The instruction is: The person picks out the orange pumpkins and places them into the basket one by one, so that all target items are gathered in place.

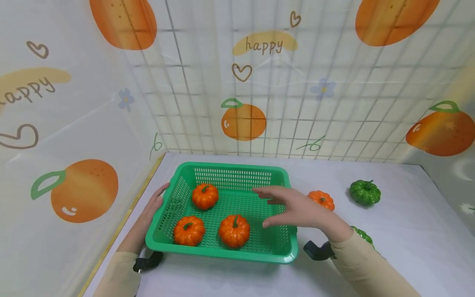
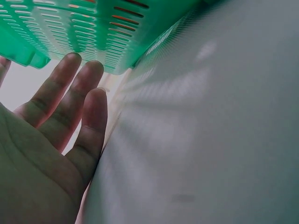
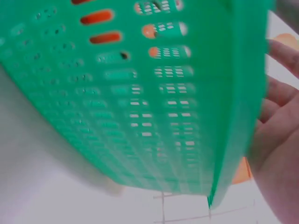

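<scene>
A green plastic basket (image 1: 222,253) with slotted walls holds three small orange pumpkins: one at the back left (image 1: 205,196), another at the front left (image 1: 189,231), and a third at the front middle (image 1: 234,231). Along the basket's left wall lies my left hand (image 1: 146,212); in the left wrist view its straight fingers (image 2: 95,114) reach up to the slotted side. My right hand (image 1: 295,207) hovers over the basket's right rim, fingers pointing inward and thumb spread apart, with nothing between them. The right wrist view shows it behind the basket's edge.
Right of the basket, another orange pumpkin (image 1: 322,199) is partly covered by my right hand. A green pumpkin (image 1: 365,192) stands farther right, and a second green one (image 1: 361,234) is mostly behind my right forearm. A printed curtain (image 1: 208,86) and wire grid close off the back.
</scene>
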